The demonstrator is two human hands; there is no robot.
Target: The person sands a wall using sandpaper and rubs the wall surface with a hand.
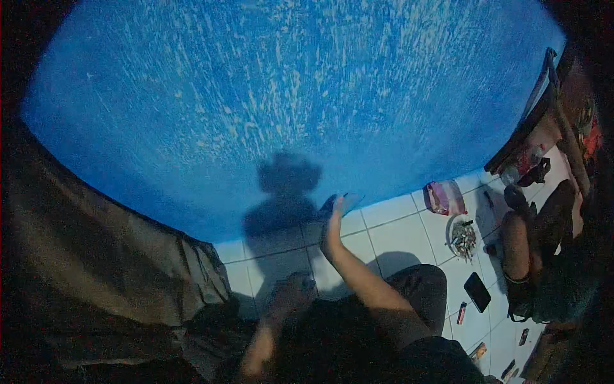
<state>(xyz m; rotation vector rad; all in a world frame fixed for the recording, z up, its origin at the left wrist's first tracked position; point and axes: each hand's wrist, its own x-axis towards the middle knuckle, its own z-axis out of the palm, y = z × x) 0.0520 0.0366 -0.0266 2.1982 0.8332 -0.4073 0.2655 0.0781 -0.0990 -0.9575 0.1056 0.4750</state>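
Note:
My right hand (332,223) is raised in front of the blue wall (358,96), near where it meets the floor. A thin, flat, grey-blue piece (352,200) shows at its fingertips, and the fingers look closed on it. What kind of thing it is cannot be made out. Lower and to the left, my left hand (293,291) is in dark shadow close to my lap. Its fingers are too dark to read, and anything in them is hidden.
Dark cloth (128,256) hangs along the left. On the white tiled floor (396,237) at right are a pink-and-white packet (446,198), a dish heaped with cigarette butts (463,238), a black phone (477,292) and a red lighter (462,313). Another person (543,256) sits at the far right.

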